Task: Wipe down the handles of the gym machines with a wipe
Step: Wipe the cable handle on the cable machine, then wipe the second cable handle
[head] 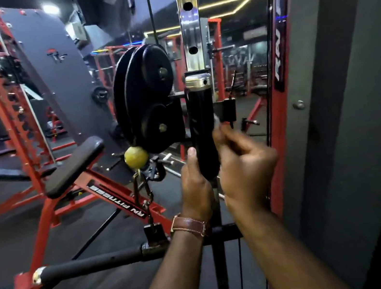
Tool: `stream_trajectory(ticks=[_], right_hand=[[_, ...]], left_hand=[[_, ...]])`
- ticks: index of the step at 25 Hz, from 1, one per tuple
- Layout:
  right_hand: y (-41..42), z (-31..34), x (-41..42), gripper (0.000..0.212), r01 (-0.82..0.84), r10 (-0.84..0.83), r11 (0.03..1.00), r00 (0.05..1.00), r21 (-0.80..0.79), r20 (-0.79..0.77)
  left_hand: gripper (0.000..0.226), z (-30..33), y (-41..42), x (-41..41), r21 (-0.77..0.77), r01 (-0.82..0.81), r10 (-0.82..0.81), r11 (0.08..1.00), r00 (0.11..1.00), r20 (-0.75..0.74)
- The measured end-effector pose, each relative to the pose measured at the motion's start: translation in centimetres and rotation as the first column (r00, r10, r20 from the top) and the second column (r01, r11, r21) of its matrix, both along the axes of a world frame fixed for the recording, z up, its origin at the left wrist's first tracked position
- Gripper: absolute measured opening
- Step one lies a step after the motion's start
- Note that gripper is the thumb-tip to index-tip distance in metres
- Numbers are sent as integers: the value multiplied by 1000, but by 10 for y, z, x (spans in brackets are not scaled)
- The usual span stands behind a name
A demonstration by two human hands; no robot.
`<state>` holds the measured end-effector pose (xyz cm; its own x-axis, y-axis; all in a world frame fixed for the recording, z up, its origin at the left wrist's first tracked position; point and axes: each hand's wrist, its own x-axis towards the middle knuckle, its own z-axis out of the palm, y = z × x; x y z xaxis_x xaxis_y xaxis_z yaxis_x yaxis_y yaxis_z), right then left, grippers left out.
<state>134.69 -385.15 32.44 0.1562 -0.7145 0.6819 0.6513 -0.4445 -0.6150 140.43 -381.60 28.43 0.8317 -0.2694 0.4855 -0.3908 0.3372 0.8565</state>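
The left hand (195, 186) grips the lower end of an upright black rubber-sleeved handle with a chrome cap (203, 126), thumb laid up along its side and fingers (192, 153) curled round it. The right hand (243, 163) sits just beside the same handle on the other side, blurred by motion; its fingers look curled, but whether they close on a wipe I cannot tell, since no wipe shows clearly. A pale smear just above those fingers, against the handle, may be it.

So this handle appears to be the one in hand, its lower half being worked while the part above the fingers up to the chrome cap likely remains. Below the left wrist and its brown leather watch strap (191, 225), a long horizontal black foam-gripped bar (91, 263) hangs from a chain under a yellow ball stopper (135, 156). Nothing shows whether that bar is wiped yet. The black pulley wheels (147, 95) stand left of the fingers.
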Motion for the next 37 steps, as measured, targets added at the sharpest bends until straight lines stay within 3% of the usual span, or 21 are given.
stream_trajectory(ticks=[2,6,8,11,12,14,16,18,20,22,24,27,31,37], right_hand=[[1,26,9,21,167,-163,985,984,-51,78],[9,2,7,14,401,-396,879,915,-256,75],[14,-34,1,13,456,-471,831,881,-318,31],[19,-71,-4,16,431,-461,868,884,-246,-81],[22,-74,-5,18,386,-405,911,902,-143,-151],[29,-70,-10,16,171,-128,945,978,277,-167],[31,-55,-19,9,-207,179,753,978,625,109],[31,-46,-35,18,-407,301,612,913,678,276],[36,-43,-53,24,-478,366,566,876,672,315],[45,-46,-74,21,-486,392,554,869,676,303],[53,-50,-100,23,-418,366,599,902,683,231],[60,-56,-151,31,-320,294,692,944,647,152],[76,-66,-243,21,-145,136,757,989,637,64],[127,-88,-403,19,252,-220,743,967,620,-130]], left_hand=[[36,-2,1,-2,76,-51,51,996,999,2],[59,-4,8,-7,-15,115,-114,993,993,41],[70,-15,9,-1,-18,188,-188,982,982,-7],[72,-25,14,1,-118,253,-265,960,958,-105],[64,-27,15,-2,-141,262,-278,955,955,-106],[41,-32,18,-10,-228,273,-299,935,950,-86],[34,-40,22,-21,-331,231,-269,915,960,-71],[34,-46,25,-31,-413,167,-233,895,966,-115],[28,-47,29,-42,-425,75,-182,902,959,-216],[20,-42,34,-60,-401,81,-208,912,936,-284],[20,-42,39,-87,-378,232,-347,896,897,-274],[38,-46,43,-130,-356,478,-575,803,779,-250],[16,-52,46,-210,-300,631,-696,715,682,-225],[17,-69,84,-365,-218,822,-835,526,450,-318]])
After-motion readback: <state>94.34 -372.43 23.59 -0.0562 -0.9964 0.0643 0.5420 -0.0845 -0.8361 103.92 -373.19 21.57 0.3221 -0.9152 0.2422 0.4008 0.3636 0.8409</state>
